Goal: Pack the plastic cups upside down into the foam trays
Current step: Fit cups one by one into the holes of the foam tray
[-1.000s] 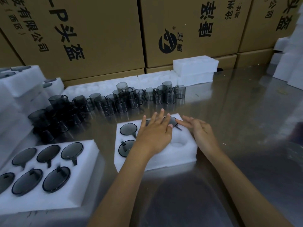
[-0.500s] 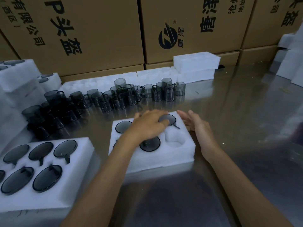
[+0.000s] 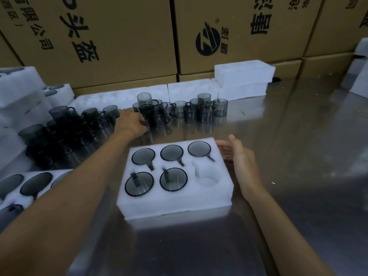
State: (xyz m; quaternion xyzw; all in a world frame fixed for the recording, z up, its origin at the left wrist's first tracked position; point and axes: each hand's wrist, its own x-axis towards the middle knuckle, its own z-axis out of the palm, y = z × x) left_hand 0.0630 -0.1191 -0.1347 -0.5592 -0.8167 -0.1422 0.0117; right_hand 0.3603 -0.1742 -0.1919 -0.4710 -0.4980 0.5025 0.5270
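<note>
The left hand [image 3: 130,122] reaches out at 11 o'clock from the foam tray [image 3: 175,200], arm stretched long across the table [image 3: 288,156], its fingers curled round a smoky grey plastic cup [image 3: 147,116] in the loose cluster of cups [image 3: 179,109] standing there. The right hand [image 3: 242,162] lies at 3 o'clock of the tray, palm turned inward, fingers straight and together, just beside the tray's right wall (whether it touches the foam I cannot tell); it holds nothing.

The tray is a thick white block of soft, grainy foam with six round wells in two rows. Five wells hold translucent dark cups set upside down [image 3: 173,179], flat circular bases up, handles lying in narrow slots. The sixth well [image 3: 207,179], at the near right corner, is bare foam.

At 9 o'clock a second foam tray [image 3: 47,193] holds more inverted cups, partly hidden by the left forearm. At 12 o'clock, behind the cups, lie empty foam trays [image 3: 244,78], two of them stacked, before a wall of printed brown cardboard cartons [image 3: 119,36]. The table is smooth, reflective metal.
</note>
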